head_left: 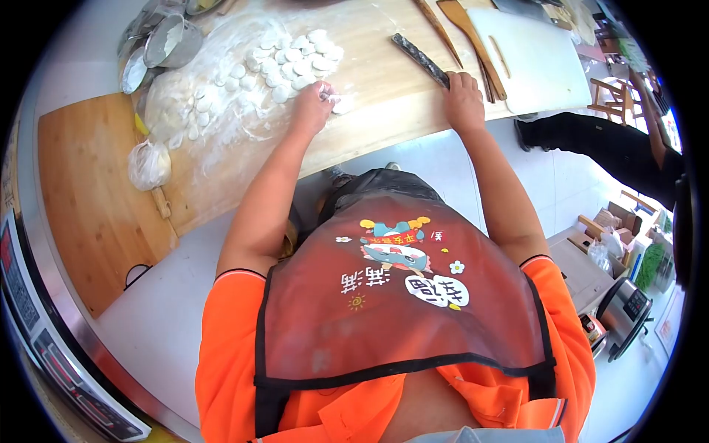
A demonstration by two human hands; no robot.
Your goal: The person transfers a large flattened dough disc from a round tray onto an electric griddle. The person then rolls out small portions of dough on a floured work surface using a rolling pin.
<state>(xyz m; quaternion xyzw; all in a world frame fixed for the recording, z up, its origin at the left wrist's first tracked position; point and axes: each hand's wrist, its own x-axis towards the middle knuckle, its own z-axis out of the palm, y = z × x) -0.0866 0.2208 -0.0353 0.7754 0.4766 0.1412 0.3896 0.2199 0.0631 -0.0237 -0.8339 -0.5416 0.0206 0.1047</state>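
Many small white dough discs (pixel 281 60) lie on the floured wooden board (pixel 377 140). My left hand (pixel 313 109) is at the lower right of the discs, its fingers pinched together on the edge of a pale dough piece (pixel 341 105) that lies on the board. My right hand (pixel 465 101) rests near the board's front edge, its fingers closed round the near end of a dark, flour-dusted stick (pixel 418 59). That stick slants away to the upper left. The palm side of my right hand is hidden.
Metal bowls (pixel 174 43) and a tied plastic bag (pixel 149 164) are at the left. A wooden spatula (pixel 473 40) and a white cutting board (pixel 539 63) lie at the right. A person in dark trousers (pixel 591 140) is beyond the table on the right.
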